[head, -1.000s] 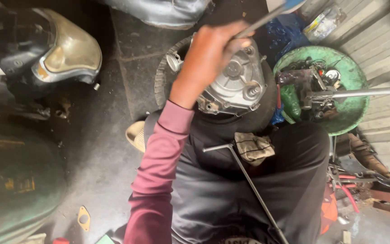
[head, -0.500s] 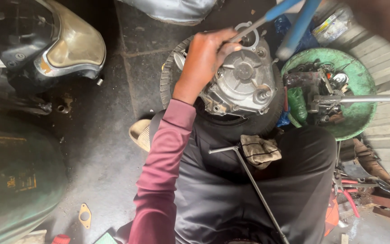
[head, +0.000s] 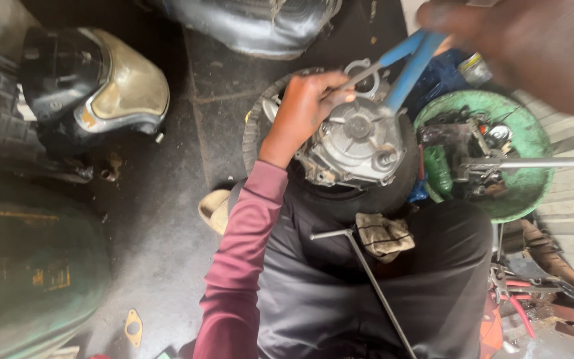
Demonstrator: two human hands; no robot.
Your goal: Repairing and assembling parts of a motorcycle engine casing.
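Observation:
A grey metal engine casing [head: 357, 143] rests on a black tyre [head: 367, 196] in front of my knees. My left hand [head: 303, 110] lies on the casing's upper left edge, fingers curled against it near a thin metal tool tip. My right hand [head: 519, 43], large and blurred at the top right, grips blue-handled pliers [head: 406, 60] whose handles slope down toward the casing's top. A T-handle wrench [head: 367, 279] and a dirty rag [head: 383, 234] lie across my dark trousers.
A green basin [head: 533, 143] of oily parts with a long metal rod [head: 539, 161] across it stands right. A black and gold helmet [head: 101, 90] lies at the left. Red-handled tools [head: 519, 309] lie at lower right. A gasket [head: 133, 326] is on the dark floor.
The view has dropped, so the casing sits lower in frame. My right hand has come into view at the top right with the blue pliers. The left hand stays on the casing.

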